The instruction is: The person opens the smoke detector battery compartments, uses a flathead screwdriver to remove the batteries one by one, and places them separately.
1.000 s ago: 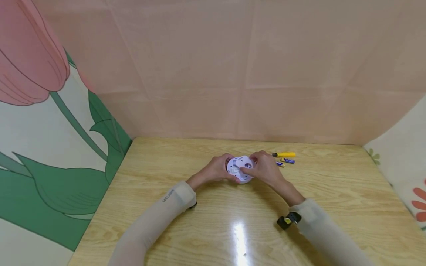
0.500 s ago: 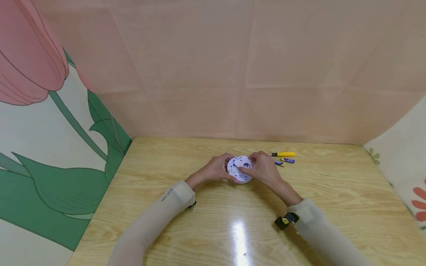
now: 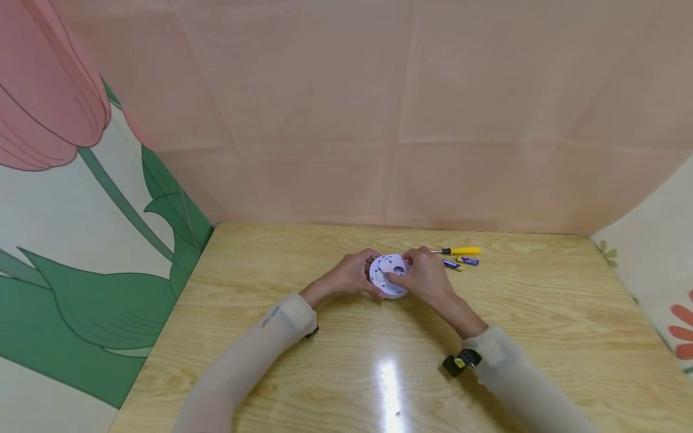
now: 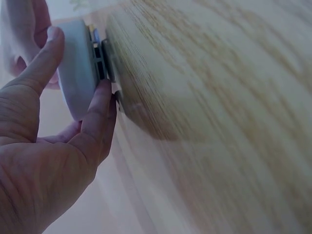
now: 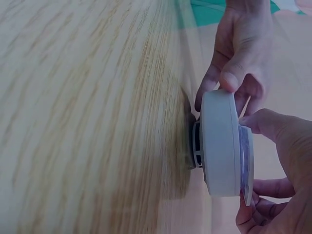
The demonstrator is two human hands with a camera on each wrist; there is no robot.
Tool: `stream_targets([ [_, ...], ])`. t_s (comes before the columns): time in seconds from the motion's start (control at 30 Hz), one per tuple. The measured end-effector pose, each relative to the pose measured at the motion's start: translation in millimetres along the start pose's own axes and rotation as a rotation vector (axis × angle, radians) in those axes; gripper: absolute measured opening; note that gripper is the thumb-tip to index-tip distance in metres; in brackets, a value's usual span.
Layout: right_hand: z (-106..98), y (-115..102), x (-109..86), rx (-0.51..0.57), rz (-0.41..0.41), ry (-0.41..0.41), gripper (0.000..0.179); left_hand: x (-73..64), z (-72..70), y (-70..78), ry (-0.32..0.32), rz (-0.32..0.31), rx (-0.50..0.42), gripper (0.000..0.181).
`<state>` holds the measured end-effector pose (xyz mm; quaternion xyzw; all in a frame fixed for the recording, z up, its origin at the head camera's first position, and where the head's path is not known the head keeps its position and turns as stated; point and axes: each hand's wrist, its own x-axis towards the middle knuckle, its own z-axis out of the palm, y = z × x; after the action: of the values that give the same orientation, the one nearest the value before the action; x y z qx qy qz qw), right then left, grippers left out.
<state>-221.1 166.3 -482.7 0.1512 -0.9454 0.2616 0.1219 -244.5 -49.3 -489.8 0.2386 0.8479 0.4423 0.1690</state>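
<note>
A round white smoke detector is held just over the table, its back facing up. My left hand grips its left side, thumb and fingers bent round the rim, as the left wrist view shows on the detector. Against the back lies a thin white mounting plate with a round hole. My right hand pinches this plate at the right, thumb on its face. From the right wrist view, the plate sits flat near the detector's back, with dark vent slots on the opposite side facing the table.
Right of my right hand lie a screwdriver with a yellow handle and some blue-and-gold batteries. The wooden table meets a pinkish cloth backdrop at the back. A floral panel stands along the left.
My right hand has shifted slightly left with the mounting plate, which appears turned a little on the detector. The left hand stays nearly still. More of the screwdriver's shaft shows.
</note>
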Motion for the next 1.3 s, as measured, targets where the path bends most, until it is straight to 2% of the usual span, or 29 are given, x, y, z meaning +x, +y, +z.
stream_targets([
  [0.4,2.3,-6.9,2.3,-0.065,0.026,-0.021,0.061,-1.0,-0.7,1.7,0.008,0.023,0.005,0.082],
  [0.87,2.0,-16.5,3.0,-0.146,0.063,-0.065,0.058,-1.6,-0.4,3.4,0.014,0.029,0.080,0.084],
  [1.3,-1.1,-19.2,5.5,-0.145,0.077,-0.077,0.059,0.3,1.1,2.4,0.023,0.019,0.095,0.084],
])
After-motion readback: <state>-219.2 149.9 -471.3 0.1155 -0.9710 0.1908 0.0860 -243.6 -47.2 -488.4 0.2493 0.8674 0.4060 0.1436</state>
